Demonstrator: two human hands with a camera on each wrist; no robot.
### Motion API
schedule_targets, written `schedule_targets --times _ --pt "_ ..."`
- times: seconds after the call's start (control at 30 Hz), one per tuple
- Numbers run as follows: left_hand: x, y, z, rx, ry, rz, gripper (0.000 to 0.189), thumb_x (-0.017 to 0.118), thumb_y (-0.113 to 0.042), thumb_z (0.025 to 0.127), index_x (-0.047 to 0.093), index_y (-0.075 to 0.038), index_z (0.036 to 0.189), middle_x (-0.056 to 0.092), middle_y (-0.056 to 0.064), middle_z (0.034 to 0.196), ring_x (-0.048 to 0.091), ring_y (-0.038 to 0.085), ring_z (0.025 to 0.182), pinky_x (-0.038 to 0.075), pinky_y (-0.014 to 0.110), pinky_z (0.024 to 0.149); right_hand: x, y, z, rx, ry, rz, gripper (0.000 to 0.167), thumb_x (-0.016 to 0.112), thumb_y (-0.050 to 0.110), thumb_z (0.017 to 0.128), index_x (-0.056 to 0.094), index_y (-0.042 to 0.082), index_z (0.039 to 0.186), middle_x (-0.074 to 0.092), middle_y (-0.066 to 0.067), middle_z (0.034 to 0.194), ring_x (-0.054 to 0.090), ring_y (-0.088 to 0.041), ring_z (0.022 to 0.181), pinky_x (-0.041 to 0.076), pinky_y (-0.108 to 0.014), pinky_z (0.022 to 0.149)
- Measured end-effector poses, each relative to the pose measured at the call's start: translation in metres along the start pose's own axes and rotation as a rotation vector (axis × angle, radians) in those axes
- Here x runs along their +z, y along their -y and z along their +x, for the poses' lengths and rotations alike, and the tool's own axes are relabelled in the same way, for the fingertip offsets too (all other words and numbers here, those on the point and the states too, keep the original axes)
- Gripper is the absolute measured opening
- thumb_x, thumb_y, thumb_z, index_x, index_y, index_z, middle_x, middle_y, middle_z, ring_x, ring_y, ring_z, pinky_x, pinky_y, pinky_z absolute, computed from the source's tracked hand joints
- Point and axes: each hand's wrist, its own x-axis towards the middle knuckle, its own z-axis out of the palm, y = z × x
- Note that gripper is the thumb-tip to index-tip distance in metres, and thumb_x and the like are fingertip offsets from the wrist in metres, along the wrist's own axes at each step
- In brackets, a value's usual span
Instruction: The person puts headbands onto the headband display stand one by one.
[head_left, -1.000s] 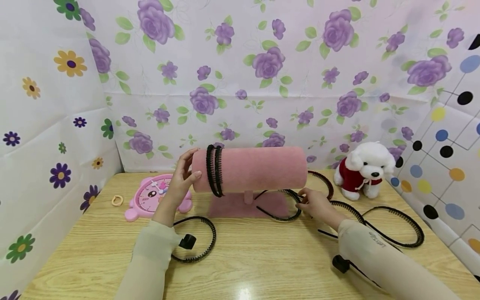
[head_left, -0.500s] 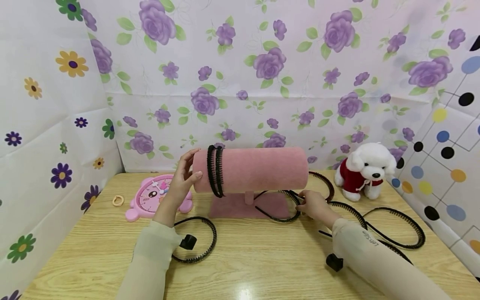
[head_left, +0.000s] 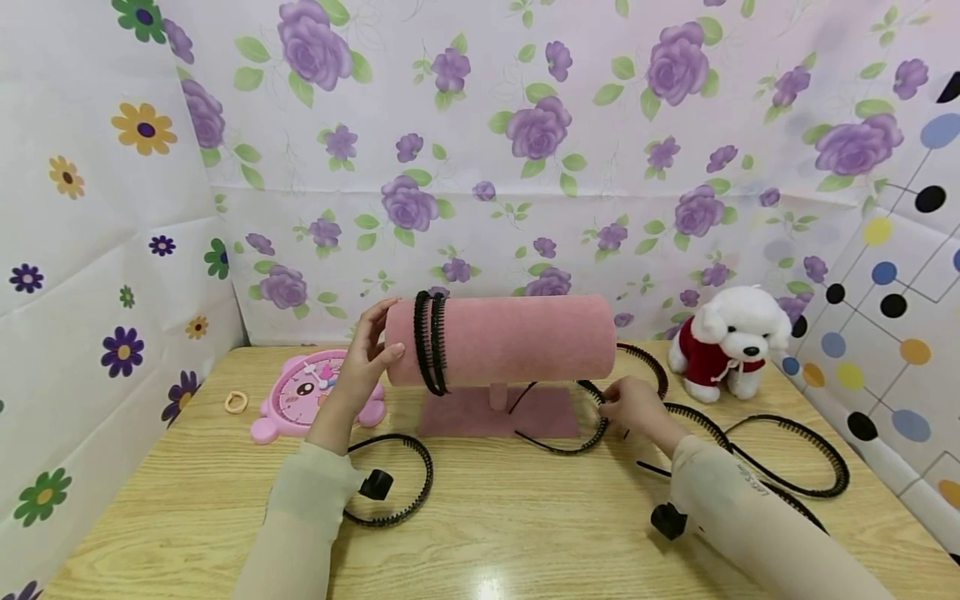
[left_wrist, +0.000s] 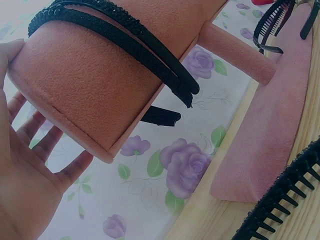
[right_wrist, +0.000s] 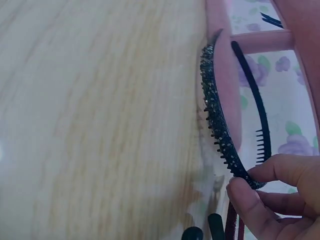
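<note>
A pink velvety headband stand (head_left: 517,337) has a horizontal roll on a short post and flat base. My left hand (head_left: 369,346) holds the roll's left end, its thumb in front and the other fingers round the end. Two black toothed headbands (left_wrist: 125,42) sit side by side around that end of the roll. In front of the stand's right end, my right hand (head_left: 636,410) pinches a glittery black headband (right_wrist: 217,110) at the top of its curve between thumb and fingers. That headband's two tips point left, across the stand's base.
Another black headband (head_left: 429,477) lies by my left forearm; several more, including a black headband (head_left: 836,458), lie to the right. A pink clock-like toy (head_left: 296,396), a small wooden ring (head_left: 236,402) and a white plush dog (head_left: 738,329) stand around. Patterned cloths back the table (head_left: 487,517).
My right hand has closed on the glittery headband and shifted it slightly right and toward me, off its earlier place by the base. My left hand stays on the roll.
</note>
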Motion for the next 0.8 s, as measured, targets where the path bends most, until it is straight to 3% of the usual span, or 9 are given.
schedule_targets --times 0.23,0.37,0.6,0.8 --pt "0.0 0.001 0.001 0.001 -0.002 0.001 0.063 0.05 -0.005 0.091 0.03 -0.018 0.148 0.034 -0.001 0.151 0.034 0.01 0.136 0.033 0.028 0.103 -0.009 -0.002 -0.004 -0.005 0.022 0.059 0.019 0.06 0.009 0.086 0.062 -0.005 0.098 0.067 -0.016 0.09 0.07 -0.025 0.071 0.053 -0.03 0.065" --pt "0.0 0.001 0.001 0.001 -0.001 0.003 0.063 0.05 -0.006 0.091 0.03 -0.019 0.148 0.034 0.0 0.151 0.034 0.009 0.136 0.033 0.028 0.103 -0.014 -0.003 -0.007 -0.031 0.029 0.099 0.019 0.059 0.011 0.087 0.06 -0.005 0.098 0.066 -0.011 0.084 0.068 -0.024 0.071 0.052 -0.031 0.065" --pt "0.0 0.0 0.001 0.005 0.003 -0.001 0.063 0.051 -0.006 0.091 0.029 -0.018 0.149 0.034 0.0 0.151 0.034 0.01 0.136 0.033 0.027 0.102 -0.027 -0.004 -0.016 -0.076 0.09 0.298 0.037 0.054 0.009 0.092 0.049 -0.017 0.118 0.069 -0.026 0.091 0.07 -0.03 0.068 0.057 -0.041 0.067" --pt "0.0 0.0 0.0 0.003 0.0 -0.003 0.063 0.051 -0.005 0.091 0.03 -0.018 0.148 0.035 -0.001 0.151 0.035 0.01 0.135 0.033 0.027 0.102 -0.047 -0.004 -0.03 -0.088 0.099 0.339 0.045 0.056 0.014 0.095 0.046 -0.015 0.128 0.068 -0.022 0.097 0.071 -0.029 0.075 0.057 -0.043 0.075"
